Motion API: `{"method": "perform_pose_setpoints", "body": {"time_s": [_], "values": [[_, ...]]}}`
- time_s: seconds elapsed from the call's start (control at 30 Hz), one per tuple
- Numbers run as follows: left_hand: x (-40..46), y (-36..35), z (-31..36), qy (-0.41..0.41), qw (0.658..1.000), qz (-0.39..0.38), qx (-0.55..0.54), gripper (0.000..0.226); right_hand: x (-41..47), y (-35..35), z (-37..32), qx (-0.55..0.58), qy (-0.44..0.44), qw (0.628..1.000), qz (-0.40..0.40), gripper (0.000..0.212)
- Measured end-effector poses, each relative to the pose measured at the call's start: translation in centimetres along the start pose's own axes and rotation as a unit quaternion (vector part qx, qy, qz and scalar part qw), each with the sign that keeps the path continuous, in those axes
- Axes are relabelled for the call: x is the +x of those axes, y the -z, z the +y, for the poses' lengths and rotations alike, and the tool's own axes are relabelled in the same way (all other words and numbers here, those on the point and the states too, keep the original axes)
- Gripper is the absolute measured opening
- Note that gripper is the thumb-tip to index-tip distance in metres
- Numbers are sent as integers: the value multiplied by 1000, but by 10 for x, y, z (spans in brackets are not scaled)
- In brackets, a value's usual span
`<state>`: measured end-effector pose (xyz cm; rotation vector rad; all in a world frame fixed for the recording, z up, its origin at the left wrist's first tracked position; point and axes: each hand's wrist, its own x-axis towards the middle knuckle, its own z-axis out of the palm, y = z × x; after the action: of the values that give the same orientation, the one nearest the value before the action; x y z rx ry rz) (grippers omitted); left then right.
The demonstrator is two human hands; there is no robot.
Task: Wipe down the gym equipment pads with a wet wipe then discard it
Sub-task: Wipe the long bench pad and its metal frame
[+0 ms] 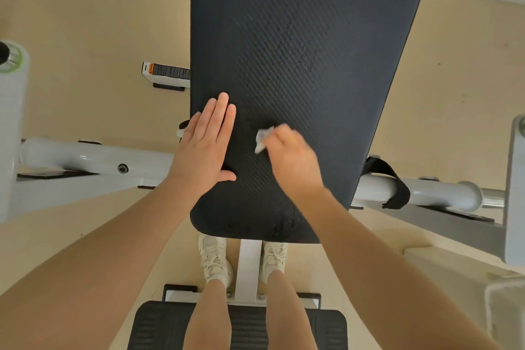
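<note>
Fingers of the right hand (pixel 289 155) clamp a crumpled wet wipe (pixel 262 138) against the black pad (pixel 306 37); left hand (pixel 208 139) lies flat near its left edge, fingers straight and together.

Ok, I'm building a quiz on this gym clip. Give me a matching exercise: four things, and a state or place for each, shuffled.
Things:
1. left hand
2. wet wipe
3. bench pad
4. shoes

States or places:
A. on the floor under the pad's near end
B. flat on the pad, fingers straight
C. black, textured
D. bunched in the right hand

Pairs: 1-B, 2-D, 3-C, 4-A
</note>
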<state>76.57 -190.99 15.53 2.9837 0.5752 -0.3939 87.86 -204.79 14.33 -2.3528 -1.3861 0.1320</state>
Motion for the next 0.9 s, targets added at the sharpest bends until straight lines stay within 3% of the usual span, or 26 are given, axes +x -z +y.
{"method": "perform_pose_setpoints", "body": {"time_s": [0.1, 0.2, 0.3, 0.37, 0.47, 0.57, 0.67, 0.8, 0.9], "values": [[0, 2, -1, -8, 1000, 1, -17, 133, 47, 9, 0, -30, -40, 996, 72, 22], [-2, 4, -4, -9, 999, 23, -40, 126, 43, 3, -10, -23, -48, 996, 69, 25], [-8, 7, -7, 31, 997, 20, -74, 122, -9, -11, -32, -20, 8, 998, -61, 40], [-11, 7, -11, 64, 992, 0, -110, 117, -27, -15, -37, -24, 30, 989, -145, 37], [-14, 7, -16, 43, 990, 0, -133, 113, -3, -8, -30, -15, 50, 996, -78, 22], [-15, 5, -23, 27, 987, -4, -159, 109, 51, 11, -25, -53, -22, 998, -18, 21], [-16, 5, -27, 18, 984, -4, -180, 101, 79, 16, -28, -46, -73, 996, -15, 23], [-20, 5, -35, 3, 976, 7, -219, 84, 19, -7, -52, -3, -33, 993, -117, 23], [-25, 2, -37, 25, 952, -3, -306, 81, -15, -16, -64, 13, 8, 980, -196, 41]]}}
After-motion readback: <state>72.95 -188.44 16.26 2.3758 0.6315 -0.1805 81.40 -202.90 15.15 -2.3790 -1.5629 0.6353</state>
